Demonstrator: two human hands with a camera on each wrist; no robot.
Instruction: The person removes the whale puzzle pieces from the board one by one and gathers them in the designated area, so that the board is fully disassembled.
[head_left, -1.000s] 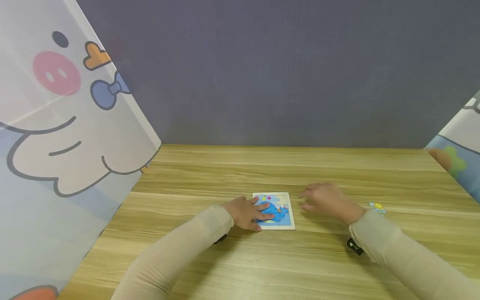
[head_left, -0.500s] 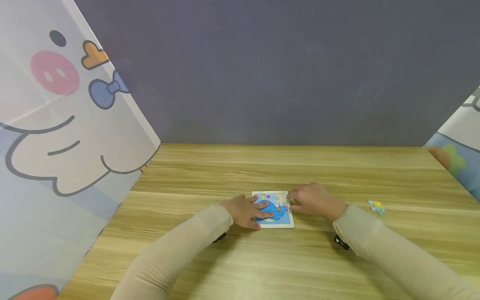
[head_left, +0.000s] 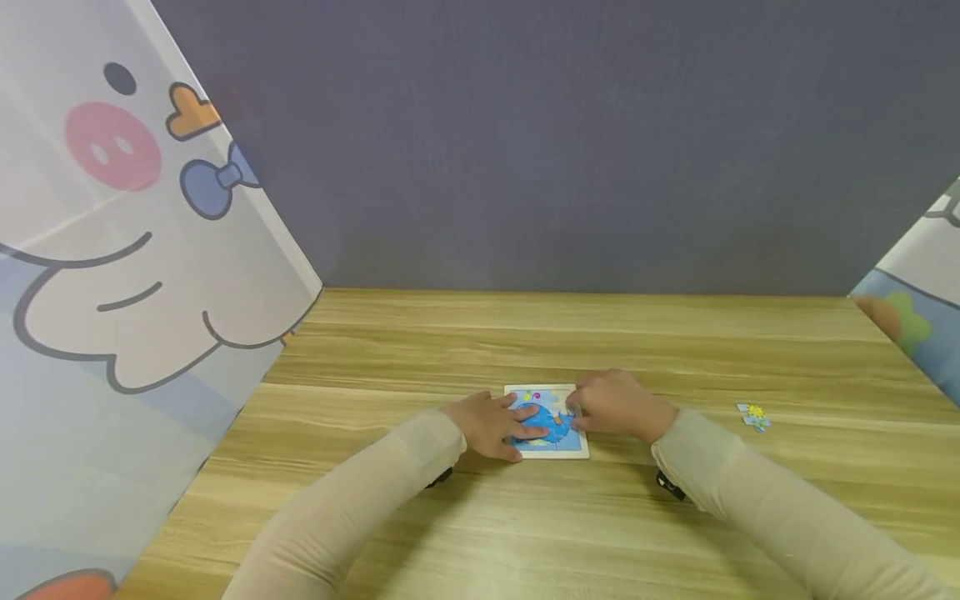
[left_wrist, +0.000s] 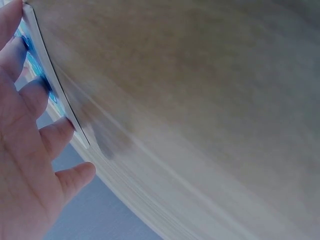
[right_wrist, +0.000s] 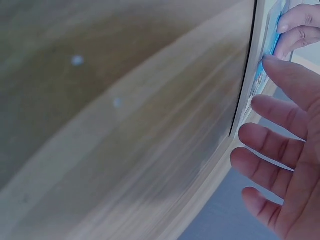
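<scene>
A small square jigsaw puzzle [head_left: 555, 455] in a white frame lies on the table, with a blue whale picture. My left hand [head_left: 495, 427] rests on its left part, fingers spread flat over the whale; the left wrist view shows fingertips [left_wrist: 62, 129] on the board and its rim. From the right side, my right hand [head_left: 617, 405] touches the puzzle. Its thumb [right_wrist: 290, 77] and index finger meet the picture and frame, while the other fingers stay apart from it, loosely bent. I see no piece held in it. The fingers partly cover the puzzle's upper right.
One or more loose puzzle pieces [head_left: 753, 415] with a yellow sun lie on the wooden table [head_left: 480, 525], right of the right hand. A grey panel [head_left: 562, 150] rises behind the table. A cartoon-printed panel [head_left: 172, 292] flanks the left side, another printed panel [head_left: 911, 308] the right.
My right hand has moved left from beside the puzzle onto its right edge and picture. My left hand stays in place on the whale. The loose pieces have not moved.
</scene>
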